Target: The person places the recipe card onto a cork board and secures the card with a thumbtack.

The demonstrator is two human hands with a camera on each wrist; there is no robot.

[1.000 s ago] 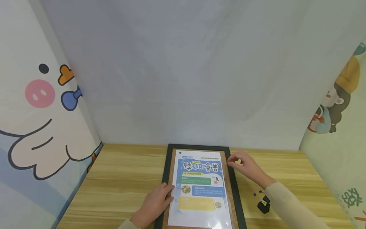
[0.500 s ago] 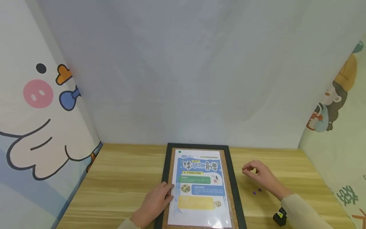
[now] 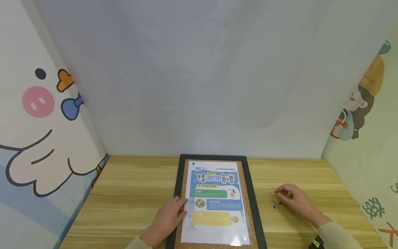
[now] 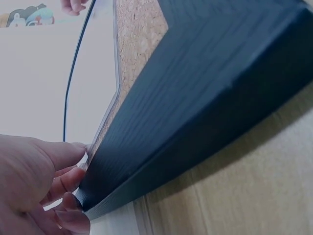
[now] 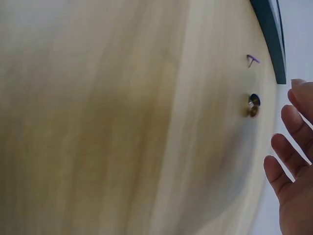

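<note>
A black-framed cork board (image 3: 256,221) lies on the table, bearing a printed sheet (image 3: 214,237) in a clear sleeve. One green thumbtack (image 3: 193,163) sits at the sheet's upper left corner. My left hand (image 3: 166,216) rests on the board's left side, its fingertips at the sheet's edge; the left wrist view shows the thumb (image 4: 68,154) there. To the right of the board, my right hand (image 3: 296,200) is over the table with relaxed fingers, holding nothing visible. Close to it lie a purple thumbtack (image 5: 252,60) and, beside that, shiny gold-and-blue tack heads (image 5: 253,105).
The wooden table (image 3: 136,186) extends on both sides of the board. A plain grey-white curtain (image 3: 199,86) hangs behind it. Cartoon-printed cloths (image 3: 37,145) stand left and right. A black wrist device (image 3: 317,243) shows under the right sleeve.
My right hand has moved from the board's upper right edge, rightward and toward me, to the loose tacks. My left hand has stayed on the board's left side.
</note>
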